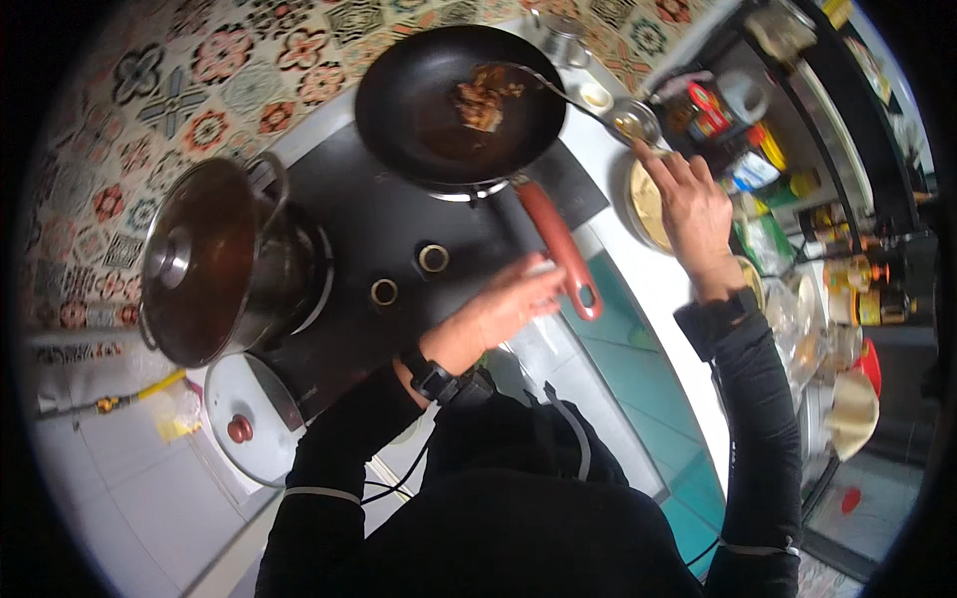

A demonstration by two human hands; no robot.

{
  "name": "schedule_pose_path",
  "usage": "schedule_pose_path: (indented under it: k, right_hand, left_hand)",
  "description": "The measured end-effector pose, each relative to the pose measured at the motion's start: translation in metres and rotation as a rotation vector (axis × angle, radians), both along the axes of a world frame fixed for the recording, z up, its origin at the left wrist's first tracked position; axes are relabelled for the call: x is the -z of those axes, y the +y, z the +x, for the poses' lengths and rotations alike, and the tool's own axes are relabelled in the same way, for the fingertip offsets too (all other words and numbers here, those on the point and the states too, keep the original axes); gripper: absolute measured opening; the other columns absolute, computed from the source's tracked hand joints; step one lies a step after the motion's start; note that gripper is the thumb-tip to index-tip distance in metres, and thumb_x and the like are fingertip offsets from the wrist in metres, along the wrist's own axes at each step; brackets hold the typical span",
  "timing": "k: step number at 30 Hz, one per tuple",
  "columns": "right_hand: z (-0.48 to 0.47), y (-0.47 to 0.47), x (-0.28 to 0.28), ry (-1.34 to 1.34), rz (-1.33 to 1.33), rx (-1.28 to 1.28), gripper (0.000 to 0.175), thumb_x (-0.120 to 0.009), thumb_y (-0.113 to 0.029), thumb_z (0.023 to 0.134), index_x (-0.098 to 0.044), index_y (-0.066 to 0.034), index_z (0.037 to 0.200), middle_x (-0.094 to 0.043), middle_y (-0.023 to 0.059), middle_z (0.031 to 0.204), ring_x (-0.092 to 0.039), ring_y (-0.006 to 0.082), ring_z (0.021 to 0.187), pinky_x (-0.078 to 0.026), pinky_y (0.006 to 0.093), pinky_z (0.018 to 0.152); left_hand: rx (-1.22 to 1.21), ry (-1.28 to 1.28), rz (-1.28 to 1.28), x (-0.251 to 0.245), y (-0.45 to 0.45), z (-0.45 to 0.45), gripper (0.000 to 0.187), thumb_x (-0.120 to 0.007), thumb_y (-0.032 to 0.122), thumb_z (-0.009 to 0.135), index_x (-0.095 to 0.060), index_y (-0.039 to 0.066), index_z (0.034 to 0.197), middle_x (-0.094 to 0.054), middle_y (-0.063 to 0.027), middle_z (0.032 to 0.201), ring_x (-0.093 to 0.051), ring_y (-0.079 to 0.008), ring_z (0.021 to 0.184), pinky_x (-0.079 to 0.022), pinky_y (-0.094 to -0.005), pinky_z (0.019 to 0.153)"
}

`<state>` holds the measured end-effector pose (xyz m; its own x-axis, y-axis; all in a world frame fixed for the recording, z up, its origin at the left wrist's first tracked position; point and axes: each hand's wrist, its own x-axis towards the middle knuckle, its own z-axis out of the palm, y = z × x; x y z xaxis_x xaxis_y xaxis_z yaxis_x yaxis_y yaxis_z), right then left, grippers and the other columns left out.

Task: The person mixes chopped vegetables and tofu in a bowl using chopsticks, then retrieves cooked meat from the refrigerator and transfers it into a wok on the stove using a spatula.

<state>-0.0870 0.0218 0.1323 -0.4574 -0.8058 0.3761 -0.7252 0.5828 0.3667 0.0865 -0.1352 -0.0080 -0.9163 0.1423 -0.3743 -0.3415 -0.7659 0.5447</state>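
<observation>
A black wok (419,97) with a reddish-brown handle (553,239) sits over the far burner. Cooked brown food pieces (480,101) lie in it, in a little dark liquid. My left hand (505,306), fingers spread, is beside the wok handle; contact with it is unclear. A spatula or ladle with a thin metal shaft (542,80) rests across the wok's right rim. My right hand (695,205) is over the counter, index finger stretched out towards the end of that utensil's dark grip, beside a small metal bowl (635,119). Its thumb is hidden.
A tall metal pot (280,276) with a glass lid (205,276) stands on the left burner. Another glass lid (250,418) leans below it. A round container (647,198) is under my right hand. Bottles and jars (755,161) crowd the right side.
</observation>
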Motion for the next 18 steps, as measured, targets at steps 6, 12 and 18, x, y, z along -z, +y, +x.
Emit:
schedule_pose_path:
  k: [6, 12, 18]
  right_hand:
    - [0.01, 0.011, -0.004, -0.042, -0.08, 0.036, 0.056, -0.053, -0.005, 0.075, -0.051, -0.0245, 0.128, -0.055, 0.0024, 0.078, -0.056, 0.0213, 0.078, -0.051, 0.032, 0.061]
    - [0.03, 0.028, 0.007, -0.212, -0.124, 0.143, 0.057, -0.052, -0.003, 0.077, -0.048, -0.024, 0.13, -0.056, 0.0024, 0.079, -0.056, 0.0226, 0.076, -0.053, 0.0343, 0.06]
    - [0.043, 0.03, 0.035, -0.216, -0.305, 0.122, 0.053, -0.058, -0.002, 0.074, -0.054, -0.0198, 0.124, -0.055, 0.0051, 0.079, -0.055, 0.0236, 0.074, -0.052, 0.0339, 0.06]
  left_hand:
    - [-0.046, -0.016, 0.075, -0.031, 0.008, -0.038, 0.023, -0.056, 0.024, 0.092, -0.054, 0.007, 0.108, -0.062, -0.0092, 0.103, -0.06, -0.0202, 0.099, -0.05, -0.0355, 0.081]
    - [-0.062, -0.066, -0.034, -0.042, 0.004, -0.024, 0.019, -0.056, 0.022, 0.091, -0.05, 0.007, 0.102, -0.06, -0.0096, 0.1, -0.06, -0.0216, 0.095, -0.05, -0.0418, 0.08]
    - [0.0, -0.088, -0.049, -0.05, 0.001, -0.02, 0.024, -0.055, 0.021, 0.092, -0.05, 0.004, 0.108, -0.06, -0.0121, 0.104, -0.059, -0.0248, 0.101, -0.049, -0.0435, 0.084]
